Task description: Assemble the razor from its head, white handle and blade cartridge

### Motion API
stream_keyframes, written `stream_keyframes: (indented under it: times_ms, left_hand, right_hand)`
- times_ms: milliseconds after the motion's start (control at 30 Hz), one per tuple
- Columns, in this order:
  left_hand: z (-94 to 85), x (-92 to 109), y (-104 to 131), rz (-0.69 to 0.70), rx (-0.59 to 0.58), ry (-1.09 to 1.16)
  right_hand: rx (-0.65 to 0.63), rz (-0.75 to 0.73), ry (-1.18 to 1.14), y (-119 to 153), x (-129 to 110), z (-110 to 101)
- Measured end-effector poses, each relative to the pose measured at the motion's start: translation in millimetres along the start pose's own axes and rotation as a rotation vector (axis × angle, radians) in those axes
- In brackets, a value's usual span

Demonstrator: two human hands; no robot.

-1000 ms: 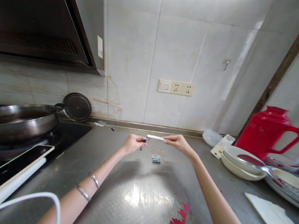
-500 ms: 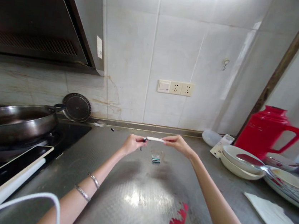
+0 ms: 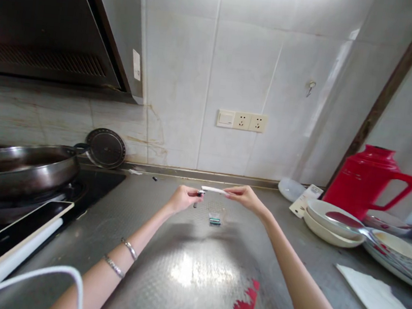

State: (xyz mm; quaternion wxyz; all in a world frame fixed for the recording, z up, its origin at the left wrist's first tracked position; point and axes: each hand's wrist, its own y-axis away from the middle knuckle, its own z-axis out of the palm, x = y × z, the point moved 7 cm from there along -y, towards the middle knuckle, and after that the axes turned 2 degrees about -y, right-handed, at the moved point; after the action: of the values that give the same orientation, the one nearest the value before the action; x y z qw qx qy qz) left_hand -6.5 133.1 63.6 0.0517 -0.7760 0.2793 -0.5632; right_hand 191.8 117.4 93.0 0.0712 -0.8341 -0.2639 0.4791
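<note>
Above the middle of the counter, my left hand (image 3: 182,199) is closed, its fingertips pinching a small dark-and-silver piece (image 3: 200,193) whose kind I cannot make out. From the other side, my right hand (image 3: 247,199) is closed on one end of a slim white handle (image 3: 214,190). The handle's free end meets or overlaps the small piece; whether they are joined is too small to tell. On the counter just below the hands lies a small teal-and-silver item (image 3: 215,220), like a razor cartridge, with something clear behind it. My left wrist wears two silver bracelets.
A pan (image 3: 22,168) stands on the cooktop at left, near a phone (image 3: 14,237) and white cable (image 3: 62,269). A red scrap (image 3: 246,305) lies on the metal counter (image 3: 160,293). At right are bowls (image 3: 331,233), a red thermos jug (image 3: 361,179) and white paper (image 3: 378,303).
The white handle's left end has risen slightly and now sits at or over the top of the small piece. Both hands stay almost in place.
</note>
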Motion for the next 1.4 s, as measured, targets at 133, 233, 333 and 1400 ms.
stream_keyframes:
  times_ms: [133, 233, 333, 1400]
  left_hand:
    - [0.4, 0, 1, -0.021, -0.002, -0.014]
    - [1.2, -1, 1, -0.013, -0.015, -0.014]
    - [0.1, -1, 0, 0.002, -0.001, -0.006]
    - [-10.9, -1, 0, 0.081, 0.256, -0.008]
  right_hand:
    - [-0.043, -0.014, -0.016, 0, -3, 4]
    - [0.006, -0.012, 0.030, -1, 1, 1]
    - [0.153, 0.000, 0.084, -1, 5, -11]
    - [0.243, 0.374, -0.714, 53, -58, 87]
